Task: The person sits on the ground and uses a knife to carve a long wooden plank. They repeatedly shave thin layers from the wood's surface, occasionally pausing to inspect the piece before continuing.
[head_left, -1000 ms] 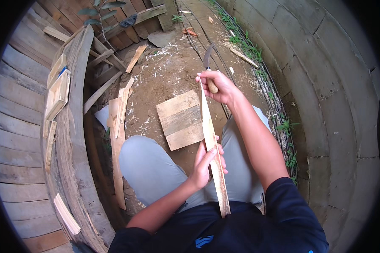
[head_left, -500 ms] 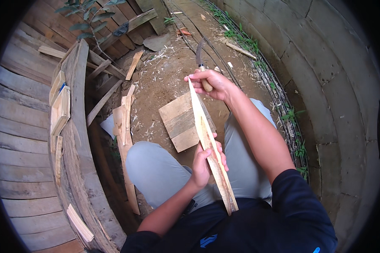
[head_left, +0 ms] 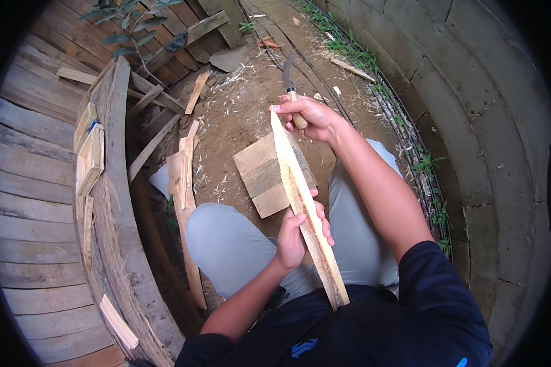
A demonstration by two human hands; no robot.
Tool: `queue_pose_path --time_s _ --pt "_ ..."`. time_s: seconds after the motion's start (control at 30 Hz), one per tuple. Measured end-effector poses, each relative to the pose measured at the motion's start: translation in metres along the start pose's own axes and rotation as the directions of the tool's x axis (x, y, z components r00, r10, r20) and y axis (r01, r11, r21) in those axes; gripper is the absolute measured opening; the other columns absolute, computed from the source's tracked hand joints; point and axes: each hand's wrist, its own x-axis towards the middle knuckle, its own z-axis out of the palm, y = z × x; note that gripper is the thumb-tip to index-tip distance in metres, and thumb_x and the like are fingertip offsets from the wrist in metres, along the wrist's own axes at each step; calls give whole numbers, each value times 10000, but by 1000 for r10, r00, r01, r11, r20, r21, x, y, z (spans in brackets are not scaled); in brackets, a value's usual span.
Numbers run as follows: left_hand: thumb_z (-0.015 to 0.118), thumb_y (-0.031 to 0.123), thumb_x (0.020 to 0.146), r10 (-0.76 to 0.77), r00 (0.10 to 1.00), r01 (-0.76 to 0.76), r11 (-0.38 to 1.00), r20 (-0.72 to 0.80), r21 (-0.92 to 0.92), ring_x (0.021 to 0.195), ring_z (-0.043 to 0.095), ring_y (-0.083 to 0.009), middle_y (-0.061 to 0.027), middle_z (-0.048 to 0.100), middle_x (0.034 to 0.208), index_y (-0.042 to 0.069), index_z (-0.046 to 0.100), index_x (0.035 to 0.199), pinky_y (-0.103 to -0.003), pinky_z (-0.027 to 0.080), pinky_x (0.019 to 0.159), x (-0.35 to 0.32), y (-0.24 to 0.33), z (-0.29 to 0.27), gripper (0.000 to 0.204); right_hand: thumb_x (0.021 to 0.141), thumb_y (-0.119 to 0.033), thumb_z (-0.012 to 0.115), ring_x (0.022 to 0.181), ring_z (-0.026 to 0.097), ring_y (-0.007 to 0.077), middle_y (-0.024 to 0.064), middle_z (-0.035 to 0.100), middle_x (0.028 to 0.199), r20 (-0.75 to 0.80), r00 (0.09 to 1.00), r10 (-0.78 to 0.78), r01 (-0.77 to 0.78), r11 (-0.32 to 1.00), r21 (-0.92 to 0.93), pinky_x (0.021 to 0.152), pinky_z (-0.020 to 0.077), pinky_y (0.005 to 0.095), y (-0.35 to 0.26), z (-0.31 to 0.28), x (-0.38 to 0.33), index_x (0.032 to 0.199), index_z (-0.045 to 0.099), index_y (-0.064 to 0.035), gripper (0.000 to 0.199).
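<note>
A long, pale piece of wood point(head_left: 300, 189), carved to a sharp point at its far end, slants up from my waist. My left hand point(head_left: 299, 235) is wrapped round its middle, thumb on top. At the tip, the thumb and a finger of my right hand point(head_left: 309, 117) touch the point. That same hand also grips a curved knife point(head_left: 292, 95) by its wooden handle, the dark blade directed away from me. Below the wood, a square wooden block point(head_left: 266, 174) of joined boards rests on the ground between my knees.
To the left runs a plank bench point(head_left: 119, 202) bearing a small wooden box point(head_left: 90, 160) and a loose strip point(head_left: 119, 321). Narrow boards point(head_left: 187, 202) lean beside my left knee. Wood shavings dot the dirt ground point(head_left: 226, 131). A block wall point(head_left: 471, 122) curves along the right, with black cables point(head_left: 324, 85) near it.
The wood has rolled slightly in my grip, showing a different face. Both hands stay in nearly the same places, and the whole view has shifted a little.
</note>
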Motion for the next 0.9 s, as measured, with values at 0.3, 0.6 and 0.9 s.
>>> queue_pose_path --time_s 0.3,0.6,0.9 --pt "418 226 950 18 1000 -18 1000 -12 -2 785 649 -256 -155 511 1067 -3 322 1350 -425 608 655 1 3 -1 471 876 -124 746 646 500 11 3 699 1043 -26 999 -46 45 998 -37 564 446 207 3 3 1 882 456 -196 299" --pt "452 191 956 13 998 -7 993 -59 114 802 673 -274 -176 527 1118 5 292 1361 -421 616 666 0 10 -4 474 844 -154 797 669 512 44 -76 519 784 -39 999 -26 19 985 -170 575 444 231 3 11 -5 895 458 -197 345" --pt "503 201 997 116 959 -56 972 -257 230 678 668 -240 -151 565 976 69 342 1184 -381 599 557 3 1 -13 280 888 -254 759 554 509 81 -32 515 687 -304 946 -113 -88 813 -576 482 456 273 10 11 -2 833 445 -133 340"
